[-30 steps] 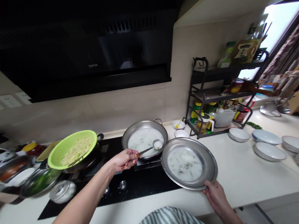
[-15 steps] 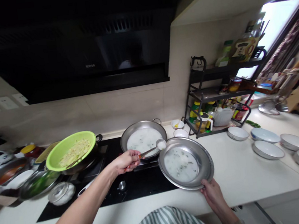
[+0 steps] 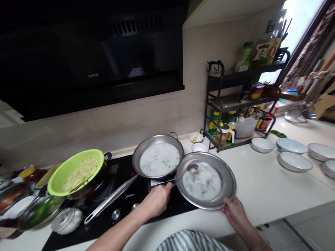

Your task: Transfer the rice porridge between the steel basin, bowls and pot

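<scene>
My left hand [image 3: 159, 199] is closed around the handle of a small ladle [image 3: 193, 167], whose bowl is tipped over the basin on my right. That metal basin [image 3: 228, 175] holds white liquid with dark green bits. My right hand [image 3: 235, 211] grips the basin's near rim, thumb on top and fingers underneath. To the left, a frying pan [image 3: 137, 159] with a long metal handle sits on the black cooktop [image 3: 100, 229], and a similar white liquid with green bits fills its bottom.
A green colander [image 3: 52, 179] of pale shreds rests on a pot at left. Near it are a glass jar [image 3: 67, 221] and a lidded pan of greens. A spice rack [image 3: 224, 107] stands behind the basin. Several white bowls [image 3: 295, 162] stand on the right counter.
The ladle has moved from the pan's right edge into the space over the basin. My left hand has shifted right and nearer to me, uncovering the pan's handle.
</scene>
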The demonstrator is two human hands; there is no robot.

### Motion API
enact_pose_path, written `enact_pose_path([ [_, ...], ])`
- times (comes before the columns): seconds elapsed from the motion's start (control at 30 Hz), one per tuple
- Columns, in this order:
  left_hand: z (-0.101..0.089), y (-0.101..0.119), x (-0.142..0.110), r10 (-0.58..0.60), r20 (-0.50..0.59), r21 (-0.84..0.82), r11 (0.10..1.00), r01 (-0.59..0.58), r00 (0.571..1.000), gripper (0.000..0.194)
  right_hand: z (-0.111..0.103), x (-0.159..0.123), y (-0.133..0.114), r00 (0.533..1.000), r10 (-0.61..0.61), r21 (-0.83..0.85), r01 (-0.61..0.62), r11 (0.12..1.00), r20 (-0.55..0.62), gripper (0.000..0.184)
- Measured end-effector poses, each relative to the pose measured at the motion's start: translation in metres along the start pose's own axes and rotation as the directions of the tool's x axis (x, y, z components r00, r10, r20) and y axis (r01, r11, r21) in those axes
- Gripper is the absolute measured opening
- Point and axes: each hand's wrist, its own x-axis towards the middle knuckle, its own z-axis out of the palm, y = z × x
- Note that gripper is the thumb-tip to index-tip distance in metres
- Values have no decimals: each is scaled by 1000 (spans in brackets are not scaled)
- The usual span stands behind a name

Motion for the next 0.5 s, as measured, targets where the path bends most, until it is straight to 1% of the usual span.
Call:
enact_pose_path([
  [0.07,7,0,-3,10,-24,72,997,-8,1000,19,0,0,0,1000,-6,-1,6,1000,9,31],
  [0.1,8,1,-4,23,-47,46,999,-21,999,16,0,0,-1,1000,-7,-5,7,1000,11,31],
  [0.13,8,2,-5,31,-67,-39,999,-34,997,13,0,0,-1,1000,-9,-11,9,1000,10,31],
  [0.17,5,4,-5,24,-85,-161,986,-38,996,12,0,0,-1,1000,-11,-17,11,1000,6,31],
  [0.2,1,5,-4,-8,-96,-301,953,-22,995,13,0,0,-1,1000,-13,-22,13,1000,0,31],
  [0.27,-12,4,-2,-130,-76,-562,825,65,989,20,0,0,-1,1000,-8,-20,8,1000,-14,31],
  [0.33,-28,-3,0,-261,-25,-718,677,164,965,27,0,0,-1,1000,5,0,-5,1000,-16,33],
  [0.37,-37,-8,1,-306,-10,-752,629,194,952,29,0,0,-1,1000,12,11,-12,1000,-16,34],
  [0.4,-44,-14,2,-344,-5,-763,609,219,939,30,0,0,-2,1000,19,19,-19,1000,-16,34],
  [0.43,-51,-20,4,-382,-2,-751,611,251,924,30,1,-1,-2,1000,24,22,-23,999,-15,34],
  [0.5,-59,-34,7,-458,2,-683,649,336,889,27,2,-2,-4,1000,25,20,-25,999,-11,34],
])
